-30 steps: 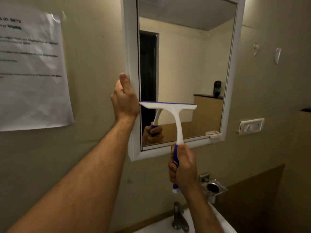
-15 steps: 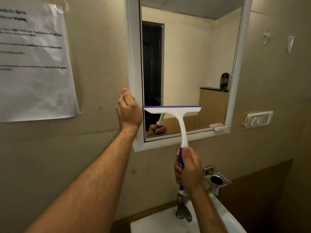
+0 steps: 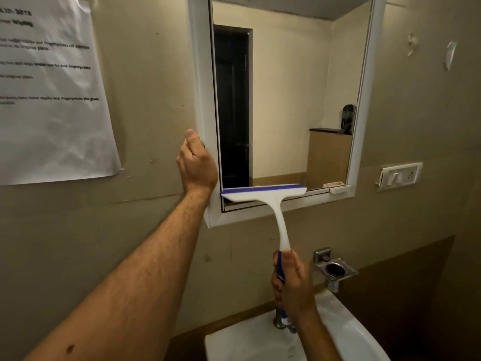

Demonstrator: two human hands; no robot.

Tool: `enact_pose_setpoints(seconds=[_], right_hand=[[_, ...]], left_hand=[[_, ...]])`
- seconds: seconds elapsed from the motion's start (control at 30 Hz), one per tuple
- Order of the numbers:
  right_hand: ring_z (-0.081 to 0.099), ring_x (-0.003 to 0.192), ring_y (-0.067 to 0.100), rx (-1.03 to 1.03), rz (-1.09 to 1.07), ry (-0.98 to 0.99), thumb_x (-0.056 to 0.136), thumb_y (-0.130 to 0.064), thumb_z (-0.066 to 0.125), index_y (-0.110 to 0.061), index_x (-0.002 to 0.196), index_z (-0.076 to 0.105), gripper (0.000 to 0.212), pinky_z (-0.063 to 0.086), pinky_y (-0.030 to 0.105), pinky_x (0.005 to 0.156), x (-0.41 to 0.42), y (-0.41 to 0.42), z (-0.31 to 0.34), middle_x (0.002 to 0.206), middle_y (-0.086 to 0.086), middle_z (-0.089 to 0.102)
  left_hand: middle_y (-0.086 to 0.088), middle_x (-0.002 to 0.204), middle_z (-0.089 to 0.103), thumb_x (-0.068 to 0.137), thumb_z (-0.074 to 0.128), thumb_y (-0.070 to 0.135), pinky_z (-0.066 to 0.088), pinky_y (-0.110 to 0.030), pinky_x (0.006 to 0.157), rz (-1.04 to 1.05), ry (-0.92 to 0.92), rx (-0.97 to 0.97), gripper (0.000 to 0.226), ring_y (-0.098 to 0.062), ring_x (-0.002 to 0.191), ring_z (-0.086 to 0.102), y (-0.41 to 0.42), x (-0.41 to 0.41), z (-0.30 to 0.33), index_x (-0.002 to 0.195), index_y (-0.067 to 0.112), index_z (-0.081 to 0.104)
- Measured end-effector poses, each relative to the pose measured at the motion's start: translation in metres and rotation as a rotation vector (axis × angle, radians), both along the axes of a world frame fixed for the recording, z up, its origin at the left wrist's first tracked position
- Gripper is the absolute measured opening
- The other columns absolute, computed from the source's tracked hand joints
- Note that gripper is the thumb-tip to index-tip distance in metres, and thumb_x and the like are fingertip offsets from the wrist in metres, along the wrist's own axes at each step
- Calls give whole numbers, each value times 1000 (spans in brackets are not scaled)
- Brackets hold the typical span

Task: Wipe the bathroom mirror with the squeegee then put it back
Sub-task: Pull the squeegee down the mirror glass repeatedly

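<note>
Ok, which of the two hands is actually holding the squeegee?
The right hand, low above the sink, grips the squeegee by its blue handle. The left hand only holds the mirror frame.

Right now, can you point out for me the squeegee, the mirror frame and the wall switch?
squeegee (image 3: 263, 195): head view, on the white head under the blue blade.
mirror frame (image 3: 364, 100): head view, on the right white side.
wall switch (image 3: 402, 175): head view, on the white plate.
</note>
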State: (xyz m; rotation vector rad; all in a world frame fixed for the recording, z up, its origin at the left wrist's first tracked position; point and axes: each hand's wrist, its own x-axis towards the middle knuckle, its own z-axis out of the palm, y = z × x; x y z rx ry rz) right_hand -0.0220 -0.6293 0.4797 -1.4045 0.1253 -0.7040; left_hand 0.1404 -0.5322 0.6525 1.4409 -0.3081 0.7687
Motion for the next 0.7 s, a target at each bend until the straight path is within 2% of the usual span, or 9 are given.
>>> enact_pose_setpoints(seconds=[0.03, 0.1, 0.13, 0.2, 0.3, 0.4, 0.43, 0.5, 0.7], right_hand=[[27, 38, 12, 3, -1, 8, 86, -42, 40, -2, 81, 50, 42, 24, 22, 36, -1, 1, -4, 53, 9, 30], [27, 38, 12, -1, -2, 15, 87, -41, 40, -2, 79, 50, 41, 24, 22, 36, -3, 1, -6, 54, 10, 30], [28, 38, 12, -7, 0, 17, 86, -42, 40, -3, 79, 50, 41, 24, 22, 36, -4, -1, -5, 53, 10, 31], [29, 38, 12, -17, 3, 20, 85, -45, 41, -5, 79, 51, 42, 26, 22, 36, -5, -5, 1, 51, 6, 34], [31, 37, 10, -4, 7, 12, 85, -51, 40, -10, 82, 54, 43, 30, 21, 35, -2, -9, 14, 48, -2, 39], [32, 37, 9, -59, -11, 16, 84, -54, 40, -14, 81, 53, 42, 30, 20, 34, 4, -9, 23, 47, -5, 41], [32, 37, 9, -65, -20, 15, 84, -54, 40, -14, 81, 53, 42, 30, 20, 34, 6, -8, 22, 47, -5, 42], [32, 36, 9, -50, -31, 13, 84, -52, 40, -12, 80, 52, 42, 31, 20, 34, 7, -5, 16, 47, -4, 41], [33, 37, 9, 1, -48, 54, 83, -47, 42, -9, 79, 52, 39, 29, 20, 35, 2, -1, -9, 48, -2, 40]], left_hand=[[0, 77, 57, 106, 21, 30, 40, -21, 71, 3, -1, 5, 46, 0, 71, 54, 0, 0, 0, 79, 16, 55], [7, 66, 47, 106, 21, 28, 36, -9, 57, 13, -25, 19, 45, 11, 60, 49, 0, 0, 0, 67, 24, 44], [8, 63, 42, 106, 22, 28, 32, -7, 52, 15, -31, 24, 45, 10, 55, 46, 0, -1, 0, 64, 25, 39], [6, 58, 40, 105, 22, 30, 31, -14, 49, -1, -34, 23, 47, 3, 49, 43, 0, 0, -1, 61, 24, 36], [7, 59, 41, 105, 22, 31, 32, -24, 56, -16, -24, 21, 46, -1, 53, 43, 1, 2, -2, 62, 26, 37], [6, 59, 39, 105, 22, 30, 33, -11, 50, -34, -55, 19, 44, 6, 51, 45, 1, 2, -2, 64, 24, 38], [5, 60, 40, 105, 22, 30, 36, -12, 53, -43, -63, 19, 44, 4, 53, 47, 2, 2, -3, 65, 22, 39], [3, 58, 40, 105, 22, 30, 39, -27, 57, -55, -80, 20, 45, -9, 54, 45, 2, 4, -3, 64, 19, 38], [5, 55, 38, 102, 23, 29, 33, -34, 58, -55, -125, 4, 43, -21, 56, 41, 3, 7, -4, 65, 15, 39]])
